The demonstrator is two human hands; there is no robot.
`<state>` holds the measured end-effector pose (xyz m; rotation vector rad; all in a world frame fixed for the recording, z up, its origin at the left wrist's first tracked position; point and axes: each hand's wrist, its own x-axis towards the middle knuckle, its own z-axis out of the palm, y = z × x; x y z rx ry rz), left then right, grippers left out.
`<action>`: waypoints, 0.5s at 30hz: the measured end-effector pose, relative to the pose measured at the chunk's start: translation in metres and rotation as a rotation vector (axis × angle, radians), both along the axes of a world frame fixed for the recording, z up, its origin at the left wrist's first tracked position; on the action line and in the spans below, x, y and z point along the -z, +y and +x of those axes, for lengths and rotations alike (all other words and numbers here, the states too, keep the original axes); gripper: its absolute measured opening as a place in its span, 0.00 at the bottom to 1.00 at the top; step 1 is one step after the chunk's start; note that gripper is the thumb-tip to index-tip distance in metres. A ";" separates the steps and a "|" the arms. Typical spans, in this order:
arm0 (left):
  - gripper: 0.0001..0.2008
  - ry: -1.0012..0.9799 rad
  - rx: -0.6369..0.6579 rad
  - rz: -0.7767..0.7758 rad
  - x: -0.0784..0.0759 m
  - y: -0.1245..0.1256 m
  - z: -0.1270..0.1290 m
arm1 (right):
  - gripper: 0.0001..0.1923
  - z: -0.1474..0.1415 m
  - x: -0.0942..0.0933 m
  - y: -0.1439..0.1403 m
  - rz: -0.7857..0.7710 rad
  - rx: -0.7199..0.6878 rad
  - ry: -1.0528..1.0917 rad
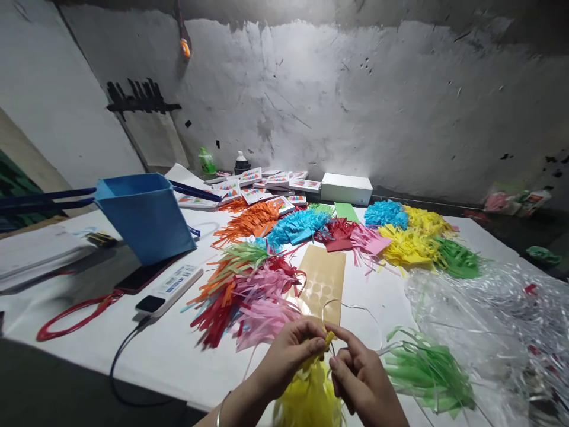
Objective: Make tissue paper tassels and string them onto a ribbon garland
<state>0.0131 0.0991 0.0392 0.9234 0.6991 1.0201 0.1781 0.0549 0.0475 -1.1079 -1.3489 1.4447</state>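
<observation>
Low in the middle of the view, my left hand (288, 356) pinches the twisted top of a yellow fringed paper tassel (309, 397), whose strips hang down between my wrists. Just to the right, my right hand (360, 376) touches the same tassel top and holds a thin clear ribbon (355, 308) that loops up over the table. A tan backing sheet with round stickers (322, 279) lies just beyond my hands.
Fringed paper piles cover the white table (178, 350): mixed pink, red and orange (249, 296), green (427, 370), yellow (413, 240), blue (296, 225). Clear plastic wrap (489, 320) lies right. A blue bag (144, 213), power bank (169, 289), red cord and small boxes sit left and back.
</observation>
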 end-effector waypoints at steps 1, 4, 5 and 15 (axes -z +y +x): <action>0.14 -0.011 0.011 -0.020 0.000 0.000 0.000 | 0.34 0.001 -0.001 0.000 -0.017 -0.010 0.027; 0.15 -0.014 0.096 -0.052 0.002 -0.002 -0.001 | 0.38 0.005 -0.004 0.000 -0.131 -0.046 0.216; 0.15 -0.012 0.131 -0.053 0.003 -0.003 -0.001 | 0.39 0.006 -0.005 0.001 -0.177 -0.062 0.295; 0.10 0.359 -0.037 0.398 0.003 -0.005 -0.004 | 0.22 -0.005 0.010 0.000 0.024 0.232 0.077</action>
